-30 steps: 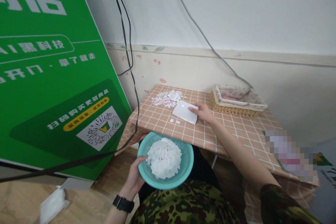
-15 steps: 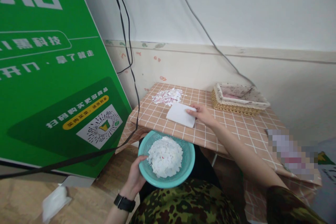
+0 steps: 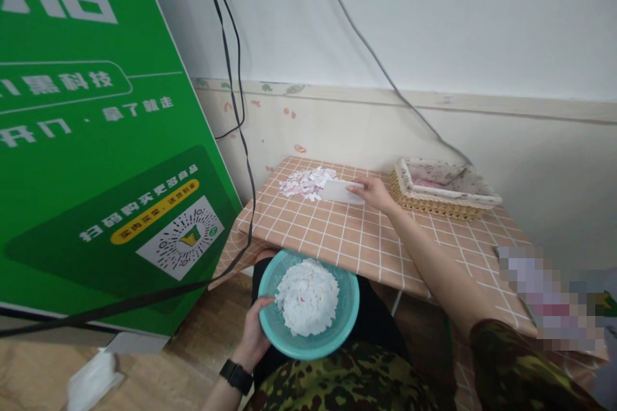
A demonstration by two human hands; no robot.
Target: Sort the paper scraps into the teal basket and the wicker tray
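Observation:
My left hand [image 3: 255,329] grips the left rim of a turquoise plastic basket [image 3: 348,300], thumb over the edge. A heap of white paper scraps [image 3: 308,297] fills its middle, and the basket sits over my lap, against the table's front edge. Out over the table, my right hand [image 3: 373,193] pinches a white sheet of paper or card [image 3: 341,191] by its right end. The sheet is tilted, and its left end meets a pile of torn paper pieces [image 3: 306,182], white with some pink, near the table's back left corner.
A checked brown cloth covers the table [image 3: 332,231]. At its back right stands a cloth-lined wicker basket [image 3: 446,196]. A big green sign panel [image 3: 110,160] rises on the left, with a dark strap [image 3: 247,160] hanging before it. A white plastic bag [image 3: 94,380] lies on the floor.
My right hand has moved the white sheet away from me and slightly right, up to the torn paper pile, tilting it more edge-on. My left hand still holds the turquoise basket.

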